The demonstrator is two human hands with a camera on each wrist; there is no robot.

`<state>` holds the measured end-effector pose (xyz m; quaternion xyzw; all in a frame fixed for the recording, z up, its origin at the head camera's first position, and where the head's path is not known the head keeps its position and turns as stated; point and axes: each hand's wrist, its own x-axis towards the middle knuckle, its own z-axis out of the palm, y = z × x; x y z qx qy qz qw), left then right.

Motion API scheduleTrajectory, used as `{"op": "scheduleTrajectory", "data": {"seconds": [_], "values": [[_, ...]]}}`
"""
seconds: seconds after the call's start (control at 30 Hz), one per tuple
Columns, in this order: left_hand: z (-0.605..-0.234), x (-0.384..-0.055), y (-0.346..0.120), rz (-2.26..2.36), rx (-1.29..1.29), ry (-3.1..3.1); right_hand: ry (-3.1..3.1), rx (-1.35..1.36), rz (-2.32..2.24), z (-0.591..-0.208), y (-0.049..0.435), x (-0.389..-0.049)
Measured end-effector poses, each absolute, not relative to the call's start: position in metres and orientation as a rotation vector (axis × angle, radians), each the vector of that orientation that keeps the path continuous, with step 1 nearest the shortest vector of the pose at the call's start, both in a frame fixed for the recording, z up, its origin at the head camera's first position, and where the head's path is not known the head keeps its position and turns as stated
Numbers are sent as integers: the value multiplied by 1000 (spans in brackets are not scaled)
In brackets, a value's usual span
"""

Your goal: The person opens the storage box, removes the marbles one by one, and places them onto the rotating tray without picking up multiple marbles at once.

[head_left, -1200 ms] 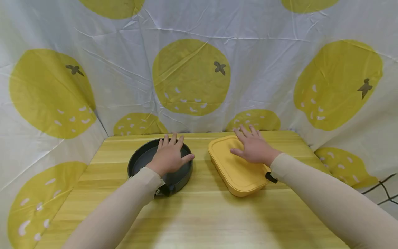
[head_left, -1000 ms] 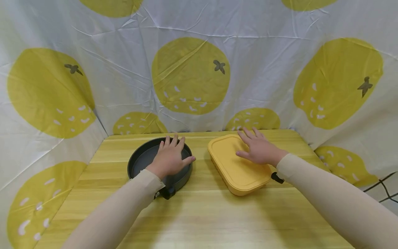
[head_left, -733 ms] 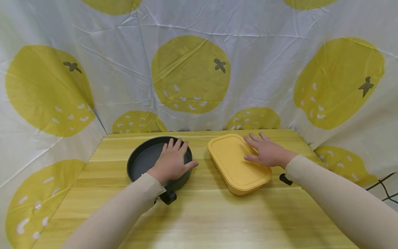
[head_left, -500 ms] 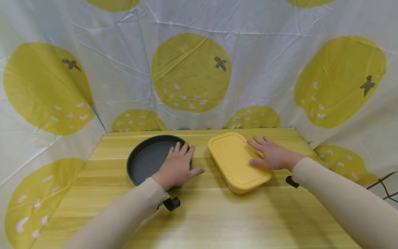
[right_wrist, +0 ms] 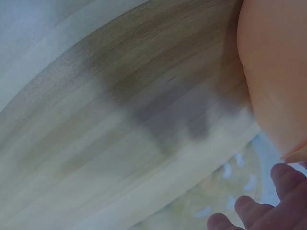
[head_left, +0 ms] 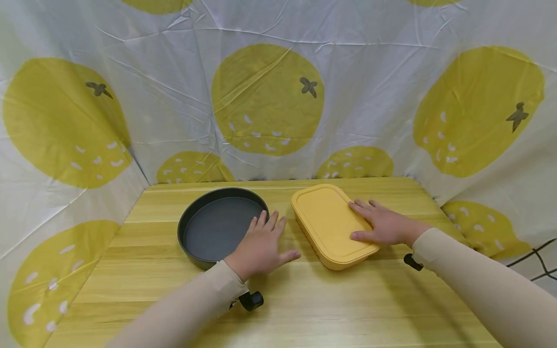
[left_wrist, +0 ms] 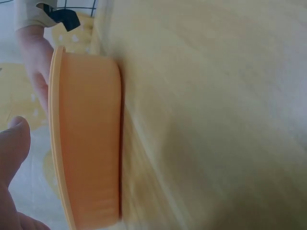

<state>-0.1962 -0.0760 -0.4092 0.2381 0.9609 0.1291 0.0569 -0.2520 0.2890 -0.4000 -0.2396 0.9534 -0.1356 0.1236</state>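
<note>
A dark round pan (head_left: 217, 224) sits on the left half of the wooden table (head_left: 300, 314). My left hand (head_left: 261, 249), fingers spread and straight, is over the pan's right edge; whether it touches is unclear. To the right lies a yellow rectangular lidded box (head_left: 326, 220). My right hand (head_left: 385, 224) is at the box's right side, thumb and fingertips over the lid's edge. In the left wrist view the box (left_wrist: 88, 139) stands beyond my left thumb (left_wrist: 12, 146). The right wrist view catches the box (right_wrist: 276, 72) and my right fingertips (right_wrist: 283, 201).
A white curtain (head_left: 365, 96) printed with large yellow fruit surrounds the table at the back and sides. Small black devices (head_left: 251, 300) sit at both wrists. Dark wire bars (head_left: 537, 261) show at the far right. Bare wood lies between pan and box.
My left hand has drifted right and toward me, uncovering more of the pan. My right hand has slid right, from above the lid to the box's edge. Pan and box stay put.
</note>
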Motion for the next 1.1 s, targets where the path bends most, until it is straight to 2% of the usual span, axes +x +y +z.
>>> {"op": "scheduleTrajectory", "data": {"seconds": [0.37, 1.1], "values": [[-421, -190, -66, 382, 759, 2923, 2802, -634, -402, -403, 282, -246], [-442, -179, -63, 257, 853, 2998, 2939, -479, -272, -407, 231, -224]]}}
